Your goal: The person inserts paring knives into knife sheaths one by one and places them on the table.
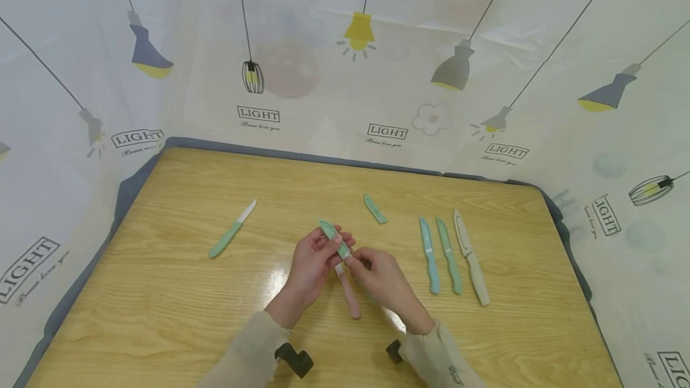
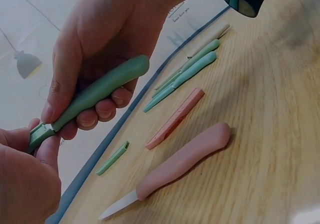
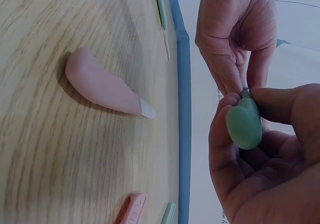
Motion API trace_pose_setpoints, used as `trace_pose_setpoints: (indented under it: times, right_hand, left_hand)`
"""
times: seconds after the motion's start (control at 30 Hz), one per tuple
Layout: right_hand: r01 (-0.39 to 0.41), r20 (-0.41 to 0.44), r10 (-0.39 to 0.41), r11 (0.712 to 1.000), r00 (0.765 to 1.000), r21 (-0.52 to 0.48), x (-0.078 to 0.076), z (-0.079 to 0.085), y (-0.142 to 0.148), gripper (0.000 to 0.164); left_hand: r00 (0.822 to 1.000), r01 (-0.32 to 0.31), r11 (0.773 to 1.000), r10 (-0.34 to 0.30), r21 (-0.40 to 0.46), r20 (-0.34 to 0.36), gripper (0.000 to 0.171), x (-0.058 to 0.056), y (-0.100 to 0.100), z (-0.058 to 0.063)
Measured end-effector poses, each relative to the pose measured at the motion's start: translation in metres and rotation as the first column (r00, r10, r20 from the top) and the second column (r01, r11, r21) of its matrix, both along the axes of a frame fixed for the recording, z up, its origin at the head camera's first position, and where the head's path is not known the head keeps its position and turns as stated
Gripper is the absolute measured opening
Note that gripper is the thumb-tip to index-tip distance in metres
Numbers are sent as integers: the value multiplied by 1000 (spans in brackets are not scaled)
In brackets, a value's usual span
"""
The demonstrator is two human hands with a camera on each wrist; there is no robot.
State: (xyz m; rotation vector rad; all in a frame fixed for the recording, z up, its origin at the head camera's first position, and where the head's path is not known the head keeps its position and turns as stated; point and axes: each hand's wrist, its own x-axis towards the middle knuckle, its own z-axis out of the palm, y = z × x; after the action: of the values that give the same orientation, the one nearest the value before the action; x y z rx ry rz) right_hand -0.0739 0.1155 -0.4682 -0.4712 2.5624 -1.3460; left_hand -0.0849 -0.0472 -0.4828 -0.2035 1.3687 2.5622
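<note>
My left hand [image 1: 308,265] pinches a green blade sheath [image 1: 329,231] between thumb and fingers, over the middle of the table. The green knife's handle [image 2: 102,90] is gripped by my right hand [image 1: 385,280], and its blade end is in the sheath's mouth; how deep it sits is hidden by the fingers. Below the hands lies a pink-handled paring knife [image 2: 185,159] with its white blade bare. Beyond it, in the left wrist view, are a pink sheath [image 2: 176,118] and a loose green sheath [image 2: 112,158].
A green-handled knife [image 1: 232,237] with a bare white blade lies on the left of the wooden table [image 1: 162,316]. To the right, side by side, are a blue knife [image 1: 429,256], a green knife [image 1: 450,256] and a larger cream knife [image 1: 472,259], all sheathed.
</note>
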Motion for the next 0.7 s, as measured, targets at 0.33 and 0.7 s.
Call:
trace_pose_setpoints:
  times: [0.33, 0.7]
  right_hand:
    - [14, -77, -6, 994, 997, 110, 1, -3, 1, 32]
    - [119, -343, 19, 920, 939, 375, 6, -5, 1, 20]
  left_hand:
    - [999, -41, 999, 41, -16, -2, 44, -1, 0, -1]
    - [991, -123, 992, 123, -14, 50, 43, -3, 7, -4]
